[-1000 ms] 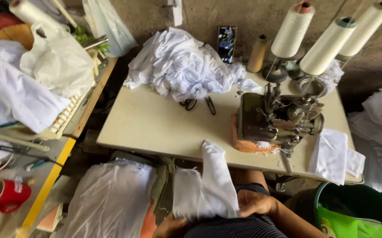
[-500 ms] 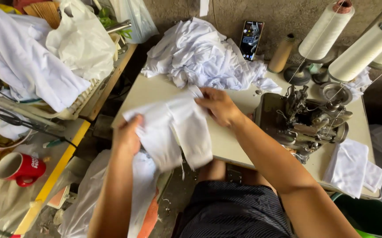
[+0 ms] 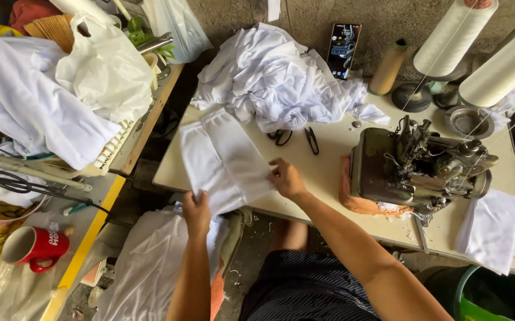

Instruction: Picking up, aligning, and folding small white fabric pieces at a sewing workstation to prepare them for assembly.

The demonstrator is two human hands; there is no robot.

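L hand (image 3: 197, 212) pinches near edge of white cloth piece (image 3: 224, 160), R hand (image 3: 285, 178) closed on its right edge; best keep both edges taut & flat.

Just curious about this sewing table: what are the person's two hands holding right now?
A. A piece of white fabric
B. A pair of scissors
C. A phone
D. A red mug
A: the left hand and right hand both grip a piece of white fabric spread at the table's edge.
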